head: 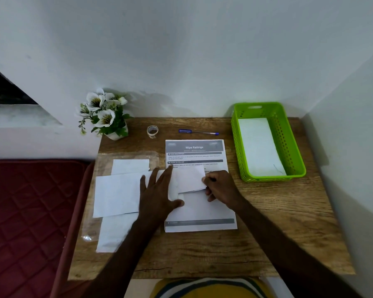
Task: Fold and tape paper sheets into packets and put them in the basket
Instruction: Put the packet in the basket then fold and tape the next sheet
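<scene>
A white paper sheet (116, 194) lies across the middle of the wooden table. My left hand (159, 190) presses flat on it with fingers spread. My right hand (221, 187) pinches the sheet's right end, a flap (190, 178) lifted and bent over toward the left. Under it lies a printed sheet (195, 148) headed "Wipe Railings". More white sheets (130, 165) sit on a clear plastic sleeve at the left. A small roll of clear tape (152, 130) stands at the back. The green basket (297, 155) at the back right holds a white folded packet (258, 145).
A blue pen (198, 132) lies at the back between the tape and the basket. A pot of white flowers (106, 115) stands at the back left corner. A dark red mattress (26, 211) borders the table's left edge. White walls close the back and right.
</scene>
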`<move>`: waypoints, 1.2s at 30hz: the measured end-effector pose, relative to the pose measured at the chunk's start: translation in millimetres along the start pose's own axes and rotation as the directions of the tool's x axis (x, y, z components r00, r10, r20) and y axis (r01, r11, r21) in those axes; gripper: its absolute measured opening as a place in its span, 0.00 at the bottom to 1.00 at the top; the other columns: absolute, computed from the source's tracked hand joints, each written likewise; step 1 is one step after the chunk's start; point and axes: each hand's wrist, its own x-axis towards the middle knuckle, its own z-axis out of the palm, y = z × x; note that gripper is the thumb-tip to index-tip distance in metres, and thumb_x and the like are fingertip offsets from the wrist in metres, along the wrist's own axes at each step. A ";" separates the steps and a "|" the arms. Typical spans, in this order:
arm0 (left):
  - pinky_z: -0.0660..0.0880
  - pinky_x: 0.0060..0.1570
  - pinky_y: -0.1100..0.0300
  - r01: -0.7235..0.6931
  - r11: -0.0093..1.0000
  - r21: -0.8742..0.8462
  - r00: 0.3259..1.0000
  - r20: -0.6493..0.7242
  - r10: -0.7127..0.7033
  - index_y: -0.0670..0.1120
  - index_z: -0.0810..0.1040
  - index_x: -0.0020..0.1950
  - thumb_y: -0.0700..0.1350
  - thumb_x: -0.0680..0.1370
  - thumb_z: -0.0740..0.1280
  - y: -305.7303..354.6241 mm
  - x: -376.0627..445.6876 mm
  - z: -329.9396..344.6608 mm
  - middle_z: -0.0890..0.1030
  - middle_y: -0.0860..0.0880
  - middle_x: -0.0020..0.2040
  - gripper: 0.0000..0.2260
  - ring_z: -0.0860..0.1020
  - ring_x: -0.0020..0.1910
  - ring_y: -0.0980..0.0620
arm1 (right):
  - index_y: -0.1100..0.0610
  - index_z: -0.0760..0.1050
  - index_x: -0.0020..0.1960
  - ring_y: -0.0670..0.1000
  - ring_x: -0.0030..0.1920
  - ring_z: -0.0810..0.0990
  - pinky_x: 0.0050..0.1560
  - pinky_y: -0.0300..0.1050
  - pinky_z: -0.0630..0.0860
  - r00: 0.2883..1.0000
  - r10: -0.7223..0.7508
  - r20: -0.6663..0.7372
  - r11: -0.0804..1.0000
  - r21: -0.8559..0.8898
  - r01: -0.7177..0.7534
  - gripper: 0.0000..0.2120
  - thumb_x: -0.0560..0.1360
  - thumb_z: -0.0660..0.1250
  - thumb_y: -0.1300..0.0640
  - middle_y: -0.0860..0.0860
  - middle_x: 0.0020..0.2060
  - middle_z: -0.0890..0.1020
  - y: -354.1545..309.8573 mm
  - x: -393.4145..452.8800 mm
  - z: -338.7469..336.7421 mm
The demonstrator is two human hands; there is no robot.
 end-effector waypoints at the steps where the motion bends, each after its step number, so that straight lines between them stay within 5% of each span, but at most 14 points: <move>1: 0.39 0.79 0.42 0.004 1.000 -0.009 1.000 0.008 -0.004 0.55 0.44 0.84 0.68 0.71 0.72 0.1 0.0 -0.7 0.54 0.50 0.84 0.52 0.45 0.83 0.49 | 0.60 0.80 0.45 0.51 0.23 0.79 0.24 0.43 0.78 1.000 -0.002 -0.003 1.000 -0.001 0.002 0.07 0.81 0.66 0.63 0.57 0.28 0.80 0.6 -0.2 -0.1; 16: 0.41 0.79 0.42 -0.006 1.000 0.019 1.000 0.011 0.006 0.55 0.44 0.84 0.71 0.70 0.71 -0.8 2.6 -2.2 0.54 0.48 0.84 0.53 0.46 0.83 0.47 | 0.68 0.81 0.51 0.54 0.29 0.82 0.28 0.47 0.81 0.992 0.037 0.121 0.995 0.083 -0.048 0.08 0.81 0.66 0.63 0.59 0.31 0.82 -6.4 -3.5 13.4; 23: 0.45 0.79 0.41 -0.036 0.999 0.014 0.999 -0.033 0.036 0.54 0.47 0.84 0.70 0.69 0.72 -3.2 3.2 2.1 0.57 0.48 0.83 0.52 0.50 0.83 0.46 | 0.65 0.81 0.54 0.55 0.31 0.84 0.31 0.45 0.82 0.990 0.010 0.141 1.000 -0.010 -0.009 0.08 0.81 0.67 0.61 0.60 0.36 0.85 -18.5 -5.9 45.7; 30: 0.44 0.79 0.41 -0.038 0.999 0.020 0.999 -0.037 0.039 0.53 0.50 0.84 0.70 0.70 0.71 -4.1 2.7 4.2 0.58 0.47 0.83 0.51 0.52 0.82 0.45 | 0.63 0.82 0.51 0.54 0.29 0.84 0.30 0.46 0.83 1.000 0.001 -0.026 0.999 0.041 0.000 0.05 0.77 0.72 0.61 0.59 0.35 0.85 -19.5 -9.2 50.5; 36: 0.42 0.79 0.41 -0.029 1.000 0.012 0.999 -0.019 0.029 0.54 0.49 0.84 0.72 0.70 0.70 -6.2 4.1 6.2 0.55 0.48 0.84 0.51 0.49 0.83 0.46 | 0.61 0.86 0.48 0.50 0.27 0.83 0.28 0.43 0.81 0.996 -0.082 -0.036 0.995 -0.051 0.080 0.06 0.75 0.75 0.58 0.54 0.35 0.86 -16.1 -5.8 57.9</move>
